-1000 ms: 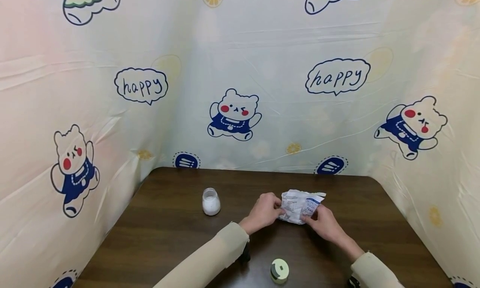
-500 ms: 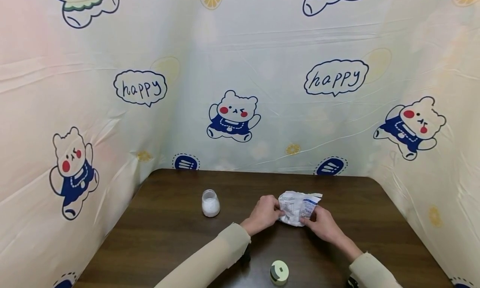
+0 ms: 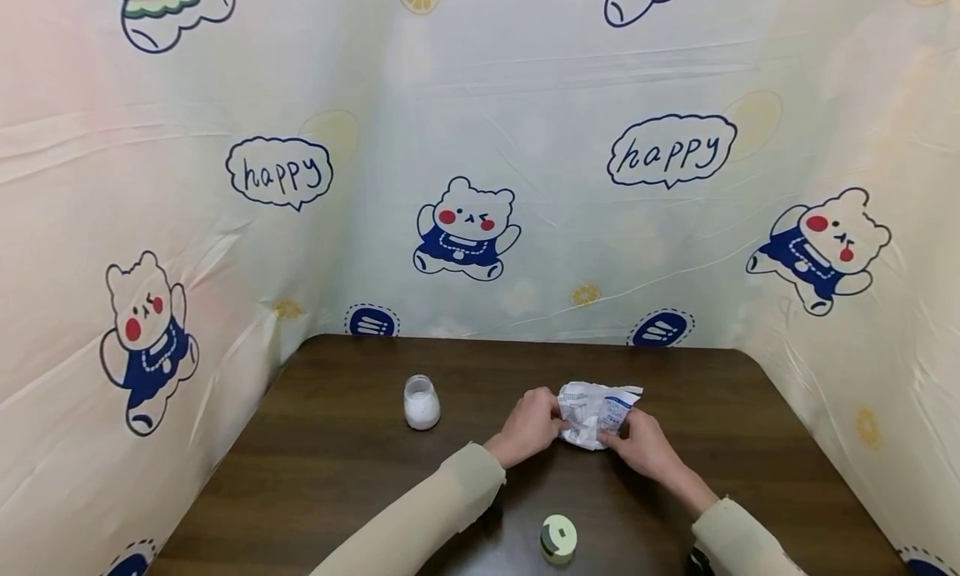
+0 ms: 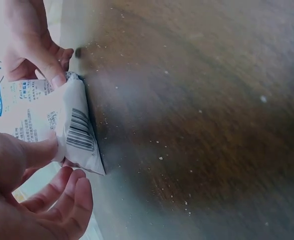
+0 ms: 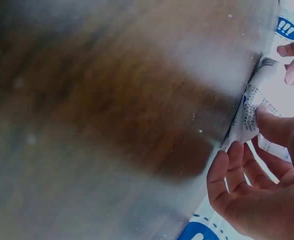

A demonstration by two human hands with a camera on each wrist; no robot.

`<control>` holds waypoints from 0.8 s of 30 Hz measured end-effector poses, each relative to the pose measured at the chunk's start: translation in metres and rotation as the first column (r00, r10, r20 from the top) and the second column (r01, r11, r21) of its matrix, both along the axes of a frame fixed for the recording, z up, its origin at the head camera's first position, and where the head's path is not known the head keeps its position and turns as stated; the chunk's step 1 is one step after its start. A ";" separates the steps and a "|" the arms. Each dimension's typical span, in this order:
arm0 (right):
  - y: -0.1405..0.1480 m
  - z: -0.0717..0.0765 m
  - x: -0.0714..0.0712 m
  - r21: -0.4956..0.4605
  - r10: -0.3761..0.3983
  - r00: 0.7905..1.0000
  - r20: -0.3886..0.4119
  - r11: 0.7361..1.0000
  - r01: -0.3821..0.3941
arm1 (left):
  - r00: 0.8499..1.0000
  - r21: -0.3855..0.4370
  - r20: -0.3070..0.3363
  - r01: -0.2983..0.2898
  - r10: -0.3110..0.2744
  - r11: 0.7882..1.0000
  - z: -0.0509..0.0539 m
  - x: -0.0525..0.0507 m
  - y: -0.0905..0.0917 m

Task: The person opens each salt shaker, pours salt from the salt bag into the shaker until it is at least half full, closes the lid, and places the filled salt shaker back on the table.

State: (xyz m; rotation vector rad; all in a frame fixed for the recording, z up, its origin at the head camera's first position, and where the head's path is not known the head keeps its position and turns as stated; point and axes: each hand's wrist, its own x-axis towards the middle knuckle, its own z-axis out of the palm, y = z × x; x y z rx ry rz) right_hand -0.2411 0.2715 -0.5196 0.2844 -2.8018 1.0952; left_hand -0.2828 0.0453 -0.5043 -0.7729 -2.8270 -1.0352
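Observation:
A crumpled white packet [image 3: 592,413] with printed text and a barcode stands on the table between both hands. My left hand [image 3: 531,426] pinches its left side, the thumb pressed on the printed face in the left wrist view. At the packet's lower right, my right hand [image 3: 647,449] pinches it between thumb and fingers. To the left stands a lidless glass jar [image 3: 422,404] filled with something white. A round pale green lid-like piece [image 3: 558,538] sits near the front, between the forearms. What is inside the packet is hidden.
The dark wooden table [image 3: 337,476] has small white specks scattered on it in the wrist views. A pale curtain [image 3: 555,251] printed with bears and lettering hangs around its back and sides.
Both hands keep their pinch on the packet, which has moved slightly left. The jar and the green piece stay where they were.

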 end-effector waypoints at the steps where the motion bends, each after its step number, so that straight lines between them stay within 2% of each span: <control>1: 0.000 0.000 0.000 0.000 -0.004 1.000 0.006 1.000 0.004 | 1.000 -0.001 0.006 -0.003 0.003 1.000 0.000 0.000 0.000; 6: -0.001 -0.004 0.000 -0.003 -0.012 1.000 0.010 1.000 0.012 | 0.998 0.003 0.057 -0.014 0.014 1.000 -0.002 -0.001 0.000; 10: -0.002 -0.005 -0.001 -0.013 -0.003 1.000 -0.006 1.000 0.003 | 0.998 -0.002 0.063 -0.026 0.026 1.000 -0.001 -0.003 0.000; 17: -0.002 -0.002 -0.001 0.000 -0.012 1.000 -0.012 1.000 0.012 | 0.996 0.026 0.077 -0.045 0.043 0.999 0.002 -0.004 0.001; 24: 0.001 0.001 -0.001 -0.009 -0.007 1.000 0.005 1.000 0.007 | 0.992 0.069 0.122 -0.046 0.037 0.997 0.010 -0.003 -0.003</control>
